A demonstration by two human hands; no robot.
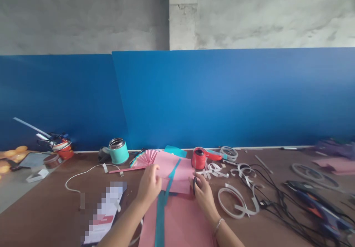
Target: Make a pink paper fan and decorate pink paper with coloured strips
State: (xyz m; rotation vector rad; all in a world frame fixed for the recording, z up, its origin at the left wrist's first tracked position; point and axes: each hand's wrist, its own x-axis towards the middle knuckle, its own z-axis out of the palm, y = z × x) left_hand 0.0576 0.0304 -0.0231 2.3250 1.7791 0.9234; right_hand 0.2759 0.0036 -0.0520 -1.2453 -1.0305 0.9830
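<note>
My left hand (pixel 151 186) is closed on the left edge of a pink paper sheet (pixel 163 165), thumb and fingers pinched together. At the sheet's right edge, my right hand (pixel 203 193) holds dark-handled scissors (pixel 194 185), their blade pointing away from me. A narrow teal paper strip (pixel 174 169) runs across the sheet. Below it lie larger pink paper (pixel 185 221) and a longer teal strip (pixel 160 217). A pleated pink paper fan (pixel 146 158) rests just beyond my left hand. Beyond my right hand stands a red spool (pixel 199 160).
Left of my arms lies a phone-like object (pixel 104 217), partly blurred out, near a white cable (pixel 74 176). A teal cup (pixel 118 152) stands behind. To the right are white strip coils (pixel 231 202), black cables (pixel 280 206) and a blue-black tool (pixel 318 206). A blue partition (pixel 222 99) borders the back.
</note>
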